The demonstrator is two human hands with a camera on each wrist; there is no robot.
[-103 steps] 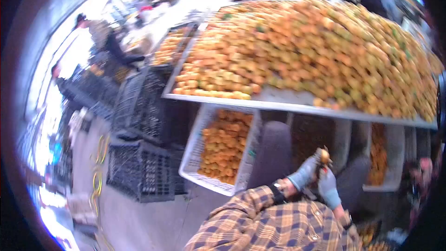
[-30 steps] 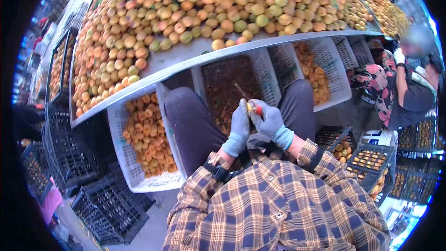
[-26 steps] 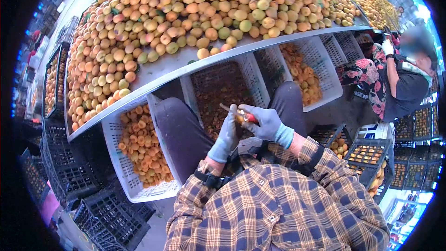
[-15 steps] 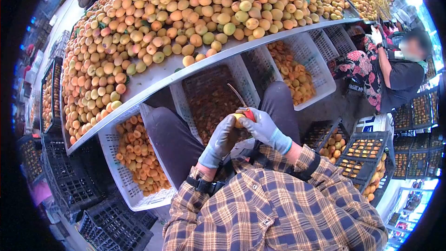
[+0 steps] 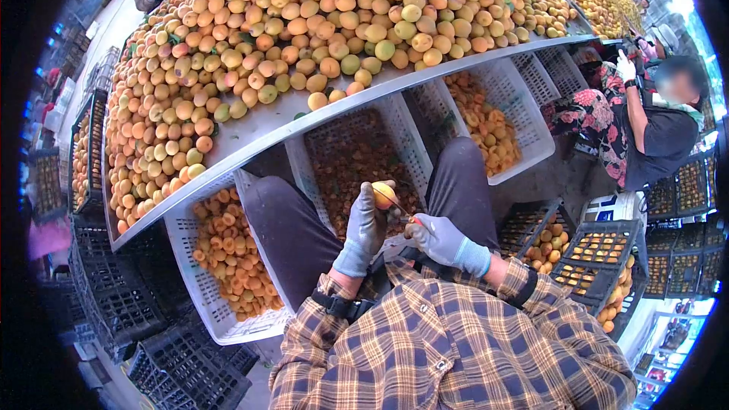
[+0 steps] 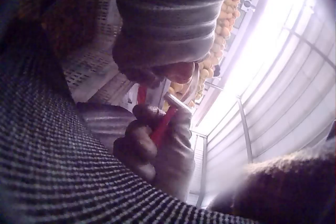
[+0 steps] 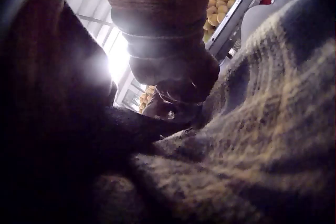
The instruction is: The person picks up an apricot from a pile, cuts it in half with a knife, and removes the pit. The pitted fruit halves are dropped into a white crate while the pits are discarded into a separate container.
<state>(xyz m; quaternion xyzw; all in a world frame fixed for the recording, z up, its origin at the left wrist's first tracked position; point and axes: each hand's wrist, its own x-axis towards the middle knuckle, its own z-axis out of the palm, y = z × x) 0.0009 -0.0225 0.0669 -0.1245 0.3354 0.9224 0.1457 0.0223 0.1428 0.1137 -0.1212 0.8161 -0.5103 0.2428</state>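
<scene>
In the head view, my gloved left hand (image 5: 363, 231) holds a yellow-orange apricot (image 5: 384, 194) up between fingers and thumb, above the crate between my knees. My gloved right hand (image 5: 449, 243), just to the right, grips a small knife by its red handle (image 5: 414, 220). Its thin blade points up and left, and overlaps the apricot in this view. The left wrist view shows the red handle (image 6: 164, 127) lying in the curled right-hand fingers (image 6: 137, 142). Dark and close, the right wrist view hides most of the work.
A metal-edged table (image 5: 258, 137) heaped with apricots spans the front. Below it stand white crates: halved apricots in the left one (image 5: 178, 258) and right one (image 5: 535, 137), dark scraps in the middle one (image 5: 410, 148). Black crates (image 5: 190, 372) flank me. Another person (image 5: 661, 140) sits at right.
Half a second ago my hands were together with the blade pointing up, away from the apricot. Now the right hand is lower and farther right, and the blade has swung to the apricot.
</scene>
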